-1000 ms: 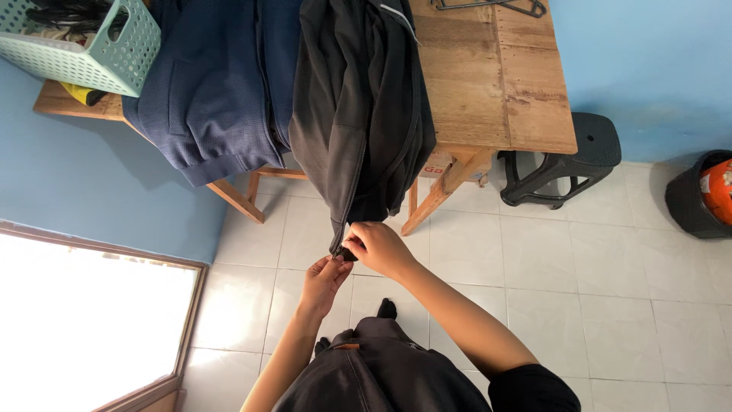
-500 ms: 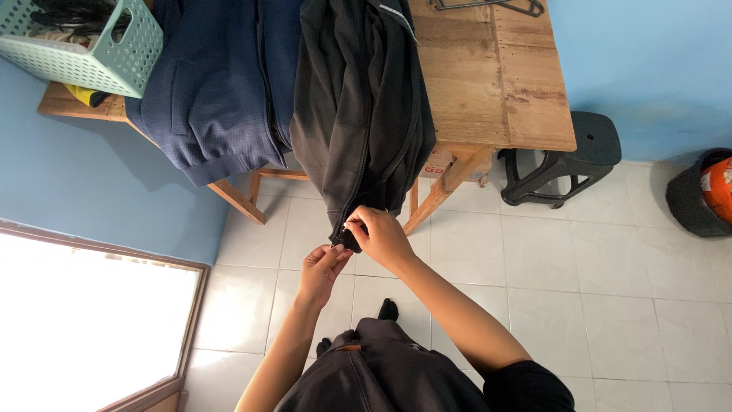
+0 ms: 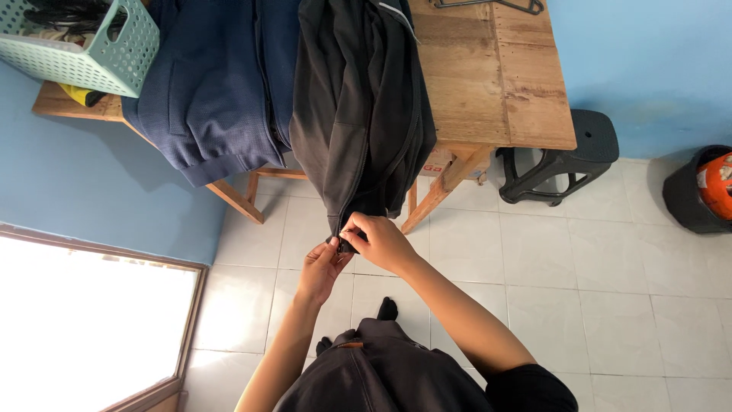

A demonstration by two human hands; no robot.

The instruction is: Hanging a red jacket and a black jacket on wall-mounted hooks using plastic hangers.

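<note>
A dark grey zip-up jacket (image 3: 358, 107) hangs off the front edge of a wooden table (image 3: 488, 76), its hem dangling over the floor. My right hand (image 3: 379, 240) pinches the bottom of the jacket's zipper at the hem. My left hand (image 3: 322, 268) grips the same hem corner from below, fingertips touching the right hand. A navy blue jacket (image 3: 217, 84) lies on the table to the left of the grey one.
A pale green perforated basket (image 3: 84, 49) stands at the table's left end. A metal hanger (image 3: 488, 6) lies at the table's far edge. A black plastic stool (image 3: 564, 156) sits under the table's right side, a dark bin (image 3: 698, 191) at far right.
Both hands stay at the zipper's lower end; the left hand has come up to close on the hem beside the right hand.
</note>
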